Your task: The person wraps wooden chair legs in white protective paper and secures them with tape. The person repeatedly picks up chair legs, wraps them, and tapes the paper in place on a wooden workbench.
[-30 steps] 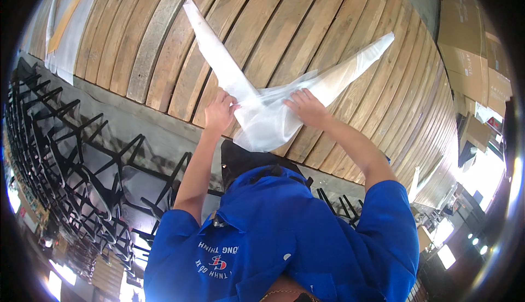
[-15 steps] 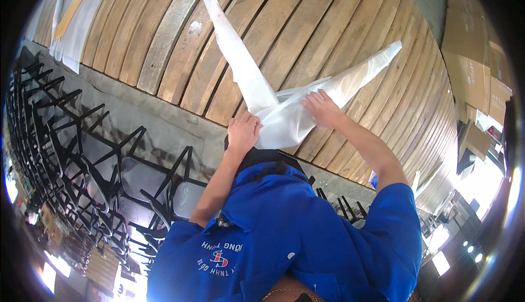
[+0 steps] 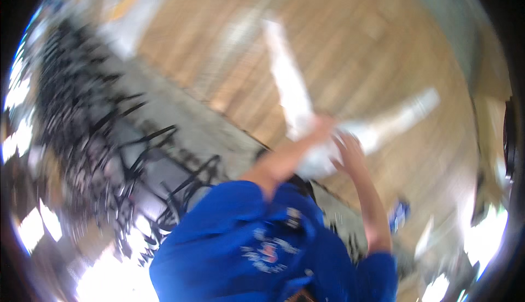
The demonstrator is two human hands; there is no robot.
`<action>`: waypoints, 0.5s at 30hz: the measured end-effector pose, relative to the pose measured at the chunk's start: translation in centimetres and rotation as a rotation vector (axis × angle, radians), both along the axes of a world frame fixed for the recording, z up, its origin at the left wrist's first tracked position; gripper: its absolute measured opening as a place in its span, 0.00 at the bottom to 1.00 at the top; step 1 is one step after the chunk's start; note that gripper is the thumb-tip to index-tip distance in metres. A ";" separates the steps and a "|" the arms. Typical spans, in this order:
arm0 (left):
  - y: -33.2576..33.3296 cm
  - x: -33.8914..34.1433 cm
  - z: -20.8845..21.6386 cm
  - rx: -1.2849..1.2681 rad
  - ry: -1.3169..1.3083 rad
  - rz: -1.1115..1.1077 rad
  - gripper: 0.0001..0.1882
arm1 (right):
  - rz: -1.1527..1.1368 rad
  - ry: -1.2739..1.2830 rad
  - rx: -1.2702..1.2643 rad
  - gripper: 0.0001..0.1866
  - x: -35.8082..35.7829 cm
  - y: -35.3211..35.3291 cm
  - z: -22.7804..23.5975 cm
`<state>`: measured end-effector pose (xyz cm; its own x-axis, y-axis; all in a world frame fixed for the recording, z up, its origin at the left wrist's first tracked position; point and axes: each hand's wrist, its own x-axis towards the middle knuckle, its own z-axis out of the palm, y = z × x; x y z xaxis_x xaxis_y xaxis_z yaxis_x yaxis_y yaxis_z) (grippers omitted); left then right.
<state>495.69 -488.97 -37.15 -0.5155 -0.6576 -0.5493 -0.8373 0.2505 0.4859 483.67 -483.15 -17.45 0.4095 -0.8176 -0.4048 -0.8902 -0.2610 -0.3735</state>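
A white translucent wrapping sheet [image 3: 317, 157] is folded on the wooden planks [image 3: 246, 88], its two long ends spread apart like a V. One end points to the far left, the other to the far right. My left hand [image 3: 322, 127] lies over the fold where the ends meet, its fingers smeared by motion. Close beside it, my right hand [image 3: 350, 151] is at the sheet's right part, fingers and thumb apart. Blur hides whether either hand pinches an edge of the sheet.
Black-framed chairs or stools [image 3: 147, 160] crowd the floor on the left. Another white sheet [image 3: 123, 34] hangs over the planks at the far left. Cardboard boxes [image 3: 492, 72] stand at the far right. A small blue item [image 3: 400, 214] lies near my right forearm.
My left hand has moved right across the sheet, close to my right hand. My right hand's fingers are more spread. The whole view has shifted and blurred.
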 end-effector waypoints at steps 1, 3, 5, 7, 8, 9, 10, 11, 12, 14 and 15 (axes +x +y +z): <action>0.6 -0.3 1.1 -0.021 -0.025 -0.053 0.11 | -0.107 -0.045 -0.028 0.41 -0.5 2.2 -2.6; 1.0 -0.4 2.2 -0.013 -0.083 -0.084 0.11 | -0.127 -0.089 -0.044 0.33 1.3 2.0 -2.2; 0.8 -0.5 3.4 0.013 -0.088 -0.083 0.12 | -0.214 -0.021 -0.088 0.30 1.4 4.9 -3.8; 0.7 -1.7 4.0 0.023 -0.058 -0.043 0.12 | -0.176 -0.022 -0.032 0.29 0.4 5.6 -6.2; 0.5 -0.6 4.8 0.100 -0.006 -0.044 0.13 | -0.159 -0.010 -0.020 0.28 0.6 5.1 -6.4; -0.5 0.1 5.7 0.129 -0.001 -0.058 0.14 | -0.143 0.001 -0.005 0.28 0.6 4.8 -6.5; -0.7 -0.2 6.1 0.162 0.017 -0.083 0.14 | -0.137 0.027 0.014 0.27 0.3 5.0 -6.2; -0.7 -0.2 6.5 0.195 0.034 -0.111 0.14 | -0.126 0.032 0.014 0.27 0.4 5.1 -6.4; -0.2 0.2 6.8 0.187 0.047 -0.107 0.14 | -0.118 0.037 0.015 0.26 0.6 5.2 -6.7; 0.8 0.0 6.5 0.167 0.085 -0.100 0.14 | -0.097 0.059 0.021 0.26 -0.1 5.1 -7.2; 1.6 -0.5 6.4 0.139 0.099 -0.064 0.15 | -0.084 0.069 0.030 0.26 -0.7 5.2 -7.6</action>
